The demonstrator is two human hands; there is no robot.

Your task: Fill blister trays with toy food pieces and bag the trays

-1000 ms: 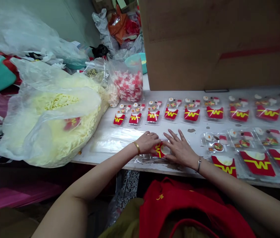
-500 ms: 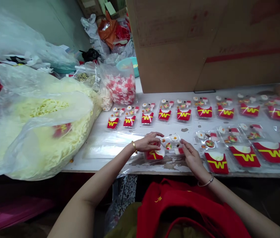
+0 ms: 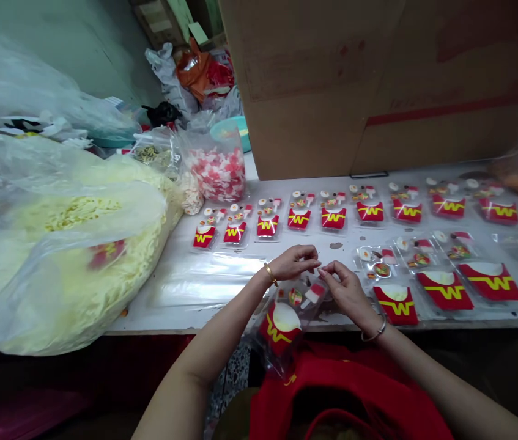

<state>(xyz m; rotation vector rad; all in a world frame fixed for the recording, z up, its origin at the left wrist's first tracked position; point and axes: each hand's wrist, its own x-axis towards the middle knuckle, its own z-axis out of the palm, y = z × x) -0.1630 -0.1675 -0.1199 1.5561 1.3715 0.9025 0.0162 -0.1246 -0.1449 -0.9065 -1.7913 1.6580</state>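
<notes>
left hand (image 3: 295,263) and right hand (image 3: 345,288) pinch a clear packet (image 3: 287,319) near its top.

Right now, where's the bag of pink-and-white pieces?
Head view, left of centre: the pink-and-white bag sits behind the left end of the far row of red packs, between the big pale-yellow bag and the cardboard box.
</notes>
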